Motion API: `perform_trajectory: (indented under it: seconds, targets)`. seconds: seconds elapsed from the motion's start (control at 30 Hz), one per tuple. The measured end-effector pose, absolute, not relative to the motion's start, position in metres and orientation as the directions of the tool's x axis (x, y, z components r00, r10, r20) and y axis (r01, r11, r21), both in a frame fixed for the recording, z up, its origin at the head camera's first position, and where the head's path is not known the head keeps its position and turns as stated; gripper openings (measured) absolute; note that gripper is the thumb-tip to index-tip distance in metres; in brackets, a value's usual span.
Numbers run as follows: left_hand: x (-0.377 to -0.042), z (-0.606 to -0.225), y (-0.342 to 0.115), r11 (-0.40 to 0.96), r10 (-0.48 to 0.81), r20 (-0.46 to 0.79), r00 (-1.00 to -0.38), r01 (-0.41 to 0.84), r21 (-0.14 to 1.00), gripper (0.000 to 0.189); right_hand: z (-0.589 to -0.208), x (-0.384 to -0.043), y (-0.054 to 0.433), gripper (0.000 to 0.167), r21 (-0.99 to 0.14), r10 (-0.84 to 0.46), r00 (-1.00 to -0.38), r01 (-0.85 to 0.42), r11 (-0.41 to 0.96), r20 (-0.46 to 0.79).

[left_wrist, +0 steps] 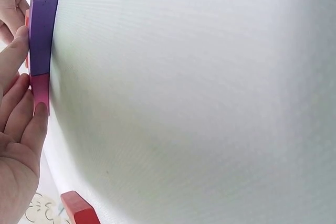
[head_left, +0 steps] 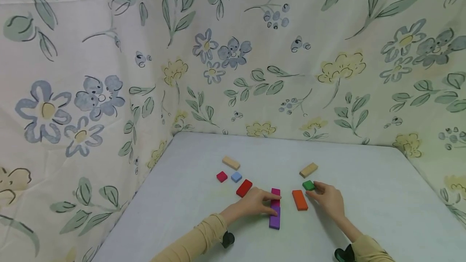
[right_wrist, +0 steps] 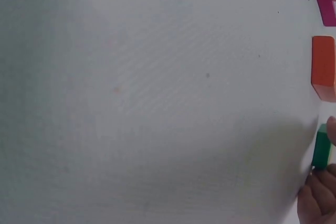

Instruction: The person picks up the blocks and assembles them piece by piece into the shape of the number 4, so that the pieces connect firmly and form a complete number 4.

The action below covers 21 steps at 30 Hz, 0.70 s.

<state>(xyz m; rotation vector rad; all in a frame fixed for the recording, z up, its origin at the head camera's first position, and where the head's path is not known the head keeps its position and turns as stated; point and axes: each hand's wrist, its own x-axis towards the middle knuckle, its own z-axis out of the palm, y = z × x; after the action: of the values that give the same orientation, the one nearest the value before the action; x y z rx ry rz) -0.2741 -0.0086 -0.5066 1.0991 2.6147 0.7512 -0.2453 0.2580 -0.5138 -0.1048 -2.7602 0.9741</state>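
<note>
A magenta block [head_left: 275, 193] and a purple block [head_left: 274, 221] lie end to end in one line. My left hand [head_left: 255, 202] spans them from the left, the forefinger across the magenta block and the thumb on the purple one. The left wrist view also has fingertips touching both blocks. To the right, my right hand [head_left: 330, 200] pinches a small green block [head_left: 308, 185] between thumb and fingers. An orange block [head_left: 300, 200] lies between the two hands. Just beyond the left hand is a red block [head_left: 244, 188].
On the white tabletop [head_left: 204, 148], a small crimson block [head_left: 221, 176], a light blue block [head_left: 236, 177] and a natural wood block [head_left: 231, 162] lie at the back left. Another wood block [head_left: 308, 170] sits behind the green one. Floral cloth [head_left: 233, 92] hangs behind and at the sides.
</note>
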Motion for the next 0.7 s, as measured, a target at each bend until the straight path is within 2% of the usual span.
perform_trajectory:
  seconds: [0.7]
  targets:
    - [-0.2725,-0.5058,-0.0088,0.578,0.708,0.015,-0.707,0.591,0.562,0.050,-0.5162,-0.2471,0.2517,0.045,-0.629,0.204,-0.954,0.022,0.777,0.219]
